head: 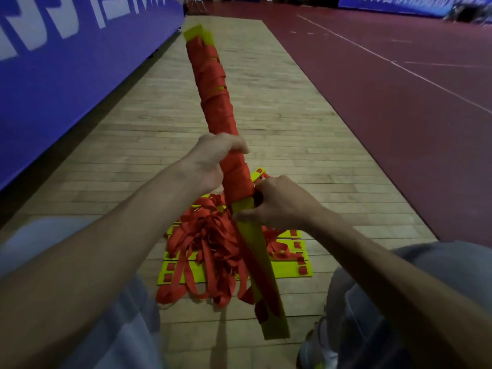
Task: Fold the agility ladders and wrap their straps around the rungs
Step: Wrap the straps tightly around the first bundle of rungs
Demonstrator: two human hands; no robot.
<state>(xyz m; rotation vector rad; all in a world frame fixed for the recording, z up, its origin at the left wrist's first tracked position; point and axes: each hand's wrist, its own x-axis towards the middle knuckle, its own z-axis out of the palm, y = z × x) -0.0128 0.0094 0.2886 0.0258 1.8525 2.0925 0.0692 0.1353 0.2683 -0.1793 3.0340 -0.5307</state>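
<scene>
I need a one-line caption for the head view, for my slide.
Left hand and right hand grip a strap-wrapped rung bundle above a loose ladder on the floor.

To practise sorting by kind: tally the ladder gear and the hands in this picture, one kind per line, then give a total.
held bundle: 1
floor pile: 1
hands: 2 (left hand, right hand)
Total: 4
</scene>
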